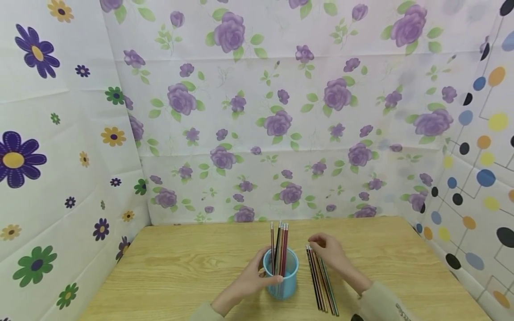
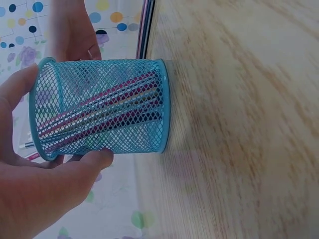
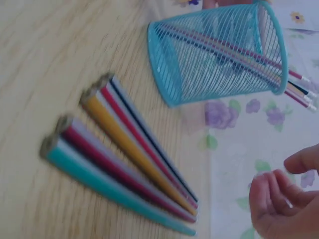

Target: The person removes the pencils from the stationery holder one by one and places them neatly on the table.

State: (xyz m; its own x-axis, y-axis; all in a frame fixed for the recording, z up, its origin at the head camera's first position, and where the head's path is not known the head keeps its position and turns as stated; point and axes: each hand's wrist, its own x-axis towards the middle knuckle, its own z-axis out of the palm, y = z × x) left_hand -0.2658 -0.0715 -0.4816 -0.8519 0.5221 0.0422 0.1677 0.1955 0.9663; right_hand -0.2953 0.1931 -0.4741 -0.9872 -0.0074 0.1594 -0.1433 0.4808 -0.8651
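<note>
My left hand (image 1: 250,280) grips a light blue mesh pencil cup (image 1: 292,285), thumb and fingers on opposite sides of it. The cup stands upright on the table. Several pencils (image 1: 285,249) lean inside it, their eraser ends above the rim. To the right, a row of several pencils (image 1: 321,281) lies on the wood, including a yellow one (image 3: 132,147) and a teal one (image 3: 107,181). Over the eraser ends of that row is my right hand (image 1: 330,252). In the right wrist view its fingers (image 3: 264,196) are loosely bent, with nothing between them and the thumb.
A light wooden table (image 1: 192,258) carries everything. Behind it hangs a white cloth (image 1: 257,178) with purple flowers. Patterned cloths stand at the left (image 1: 72,147) and the right (image 1: 478,200) side.
</note>
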